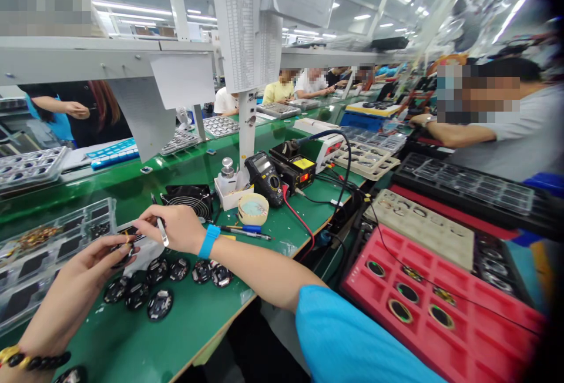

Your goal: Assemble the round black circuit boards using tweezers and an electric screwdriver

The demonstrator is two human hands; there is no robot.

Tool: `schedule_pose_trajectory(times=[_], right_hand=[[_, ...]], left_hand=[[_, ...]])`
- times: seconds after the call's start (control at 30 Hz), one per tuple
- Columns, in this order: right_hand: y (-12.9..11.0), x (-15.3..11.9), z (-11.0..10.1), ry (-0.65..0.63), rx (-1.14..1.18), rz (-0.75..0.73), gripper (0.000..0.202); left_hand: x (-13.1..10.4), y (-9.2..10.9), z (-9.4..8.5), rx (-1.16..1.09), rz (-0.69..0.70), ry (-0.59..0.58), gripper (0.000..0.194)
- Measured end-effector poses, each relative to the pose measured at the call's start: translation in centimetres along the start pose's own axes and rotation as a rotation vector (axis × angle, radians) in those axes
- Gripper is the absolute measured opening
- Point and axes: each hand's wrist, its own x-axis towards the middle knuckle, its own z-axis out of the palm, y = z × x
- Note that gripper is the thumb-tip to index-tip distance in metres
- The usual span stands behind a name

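Observation:
My left hand [90, 262] pinches a small round black part [122, 254] at the left of the bench. A thin gold-coloured strip [127, 236] stands up from it. Close beside it, my right hand [178, 227] is closed round metal tweezers [163, 231]; the tips lie near the held part but are too small to make out. Several round black parts with silver pieces [160, 304] lie on the green mat [132, 345] below my hands. A clear compartment tray [66, 242] stands left of them, with gold-coloured strips [33, 239] in one compartment.
Behind my right hand stand a black fan [188, 201], a cream round tub [252, 209], a multimeter [265, 178] and a soldering station [299, 168] with trailing cables. Pens [247, 232] lie nearer. At right is a red tray [445, 295] with ringed parts. A co-worker [506, 107] sits beyond.

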Motion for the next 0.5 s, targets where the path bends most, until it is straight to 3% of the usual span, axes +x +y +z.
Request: schedule_pose_trajectory(times=[0.5], right_hand=[[0.07,0.00,0.17,0.003,-0.001,0.000,0.012]], left_hand=[[-0.50,0.81,0.49,-0.021,-0.006,0.066,0.045]])
